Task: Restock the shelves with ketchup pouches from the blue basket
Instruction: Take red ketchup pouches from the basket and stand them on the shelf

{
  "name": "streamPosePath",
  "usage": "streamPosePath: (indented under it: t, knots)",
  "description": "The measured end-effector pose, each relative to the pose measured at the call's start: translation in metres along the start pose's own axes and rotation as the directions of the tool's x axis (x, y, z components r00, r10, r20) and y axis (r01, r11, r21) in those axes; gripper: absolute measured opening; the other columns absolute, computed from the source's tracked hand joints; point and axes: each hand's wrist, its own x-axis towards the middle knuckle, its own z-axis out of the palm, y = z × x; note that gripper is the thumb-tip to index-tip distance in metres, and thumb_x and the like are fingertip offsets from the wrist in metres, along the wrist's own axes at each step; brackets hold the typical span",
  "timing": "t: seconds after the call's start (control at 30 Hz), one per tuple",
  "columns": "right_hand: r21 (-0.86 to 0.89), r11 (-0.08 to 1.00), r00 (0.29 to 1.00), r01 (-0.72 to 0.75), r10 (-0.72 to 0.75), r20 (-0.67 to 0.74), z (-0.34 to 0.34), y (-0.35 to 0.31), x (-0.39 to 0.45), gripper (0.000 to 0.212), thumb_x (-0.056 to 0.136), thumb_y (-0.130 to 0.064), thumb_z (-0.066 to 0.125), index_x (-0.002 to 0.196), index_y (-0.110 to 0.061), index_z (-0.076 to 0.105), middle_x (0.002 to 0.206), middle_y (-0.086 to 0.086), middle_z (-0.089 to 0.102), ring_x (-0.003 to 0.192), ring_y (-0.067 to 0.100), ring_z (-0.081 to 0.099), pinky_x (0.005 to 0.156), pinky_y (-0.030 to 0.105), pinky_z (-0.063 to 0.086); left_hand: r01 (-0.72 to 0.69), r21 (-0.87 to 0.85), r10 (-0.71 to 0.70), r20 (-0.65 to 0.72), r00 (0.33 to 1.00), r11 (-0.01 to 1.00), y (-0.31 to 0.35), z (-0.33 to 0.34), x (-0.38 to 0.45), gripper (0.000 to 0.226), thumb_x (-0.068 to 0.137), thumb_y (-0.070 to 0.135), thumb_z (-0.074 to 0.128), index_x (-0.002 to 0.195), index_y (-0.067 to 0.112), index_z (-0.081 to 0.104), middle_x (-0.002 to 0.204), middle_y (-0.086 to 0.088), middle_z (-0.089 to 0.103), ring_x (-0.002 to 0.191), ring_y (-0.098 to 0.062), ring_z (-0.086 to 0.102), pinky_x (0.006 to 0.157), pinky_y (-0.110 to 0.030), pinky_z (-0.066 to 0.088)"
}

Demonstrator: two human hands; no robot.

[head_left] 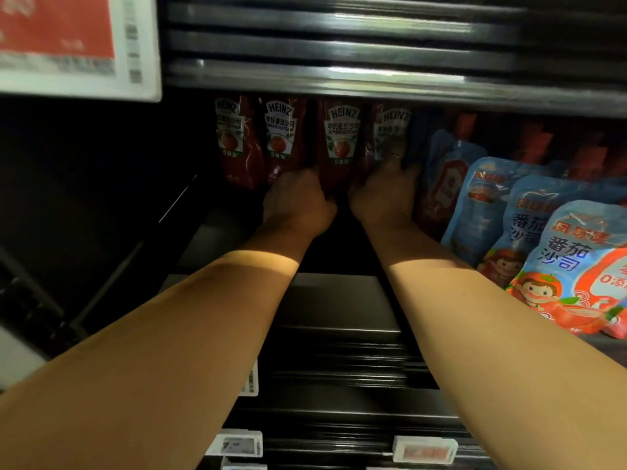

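Several red Heinz ketchup pouches stand upright in a row at the back of a dark shelf (336, 300). My left hand (298, 201) reaches in and its fingers curl round the lower left edge of the third Heinz pouch (341, 137). My right hand (386, 191), with a ring on one finger, grips the base of the fourth Heinz pouch (390, 130) at the right end of the row. Both forearms stretch into the shelf. The blue basket is out of view.
Blue and red tomato sauce pouches (556, 252) lean in a row on the right of the same shelf. The shelf above (373, 76) hangs low over the pouches. A red and white price sign (68, 45) is at upper left. Price tags (237, 444) line the lower edges.
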Motion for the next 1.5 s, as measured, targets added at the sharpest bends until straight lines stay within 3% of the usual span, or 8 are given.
streamPosePath:
  t: [0.13, 0.23, 0.27, 0.33, 0.47, 0.87, 1.23, 1.5]
  knots:
    - [0.021, 0.999, 0.996, -0.049, 0.048, 0.072, 0.004, 0.001, 0.004, 0.107, 0.082, -0.055, 0.071, 0.16, -0.024, 0.005, 0.155, 0.027, 0.019, 0.142, 0.046, 0.03, 0.115, 0.047, 0.031, 0.038, -0.144, -0.05, -0.081, 0.996, 0.989, -0.005, -0.005, 0.003, 0.042, 0.088, 0.033, 0.067, 0.129, 0.024, 0.063, 0.125, -0.007, 0.067, 0.12, -0.029, 0.061, 0.096, -0.034, 0.051]
    - [0.005, 0.997, 0.988, -0.075, 0.074, 0.133, 0.005, -0.001, 0.004, 0.121, 0.072, -0.071, 0.071, 0.159, -0.026, 0.0, 0.159, 0.026, 0.01, 0.145, 0.046, 0.024, 0.116, 0.049, 0.028, 0.218, -0.314, -0.336, -0.393, 0.856, 0.924, -0.028, -0.018, 0.006, 0.07, 0.075, 0.035, 0.075, 0.137, 0.014, 0.051, 0.137, -0.018, 0.053, 0.13, -0.039, 0.046, 0.106, -0.039, 0.042]
    - [-0.014, 0.997, 0.987, -0.075, 0.076, 0.142, 0.005, -0.001, 0.003, 0.123, 0.071, -0.073, 0.07, 0.159, -0.025, -0.001, 0.159, 0.027, 0.01, 0.145, 0.046, 0.024, 0.117, 0.049, 0.028, 0.294, -0.407, -0.455, -0.389, 0.801, 0.865, -0.035, -0.023, 0.008, 0.084, 0.071, 0.039, 0.079, 0.142, 0.011, 0.042, 0.143, -0.02, 0.044, 0.133, -0.041, 0.041, 0.11, -0.041, 0.039]
    - [-0.042, 0.996, 0.986, -0.077, 0.082, 0.148, 0.005, -0.001, 0.003, 0.124, 0.073, -0.072, 0.07, 0.159, -0.023, -0.004, 0.159, 0.027, 0.011, 0.145, 0.046, 0.024, 0.117, 0.048, 0.027, 0.404, -0.491, -0.574, -0.265, 0.775, 0.772, -0.042, -0.026, 0.014, 0.107, 0.066, 0.048, 0.085, 0.148, 0.008, 0.028, 0.149, -0.02, 0.034, 0.138, -0.041, 0.036, 0.112, -0.042, 0.036]
    - [-0.026, 0.995, 0.986, -0.095, 0.098, 0.134, 0.008, -0.003, 0.006, 0.122, 0.074, -0.068, 0.073, 0.159, -0.025, -0.002, 0.156, 0.027, 0.018, 0.143, 0.046, 0.029, 0.117, 0.048, 0.03, 0.436, -0.339, -0.519, -0.21, 0.828, 0.834, -0.035, -0.019, 0.025, 0.128, 0.056, 0.06, 0.088, 0.153, 0.014, 0.019, 0.149, -0.014, 0.03, 0.135, -0.036, 0.035, 0.112, -0.041, 0.035]
    - [-0.005, 0.995, 0.99, -0.095, 0.095, 0.101, 0.017, -0.001, 0.01, 0.134, 0.064, -0.074, 0.077, 0.159, -0.024, -0.003, 0.156, 0.025, 0.021, 0.143, 0.043, 0.03, 0.115, 0.047, 0.031, 0.415, -0.379, -0.53, -0.281, 0.8, 0.827, -0.041, -0.006, 0.036, 0.128, 0.046, 0.059, 0.09, 0.148, 0.019, 0.024, 0.146, -0.015, 0.031, 0.133, -0.037, 0.035, 0.106, -0.046, 0.04]
    - [0.086, 0.989, 0.988, -0.118, 0.108, 0.108, 0.018, 0.001, 0.016, 0.142, 0.065, -0.062, 0.084, 0.158, -0.003, -0.006, 0.162, 0.023, 0.02, 0.149, 0.035, 0.027, 0.121, 0.042, 0.028, 0.439, -0.401, -0.562, -0.273, 0.781, 0.804, -0.046, -0.001, 0.043, 0.143, 0.038, 0.068, 0.087, 0.153, 0.021, 0.017, 0.145, -0.015, 0.031, 0.132, -0.037, 0.037, 0.107, -0.05, 0.043]
    - [0.118, 0.985, 0.987, -0.124, 0.11, 0.121, 0.014, 0.001, 0.014, 0.134, 0.068, -0.052, 0.087, 0.159, -0.008, -0.001, 0.162, 0.021, 0.019, 0.148, 0.036, 0.026, 0.121, 0.045, 0.028, 0.427, -0.381, -0.54, -0.266, 0.799, 0.82, -0.046, -0.003, 0.04, 0.138, 0.044, 0.063, 0.089, 0.152, 0.02, 0.016, 0.147, -0.016, 0.029, 0.134, -0.04, 0.035, 0.109, -0.052, 0.041]
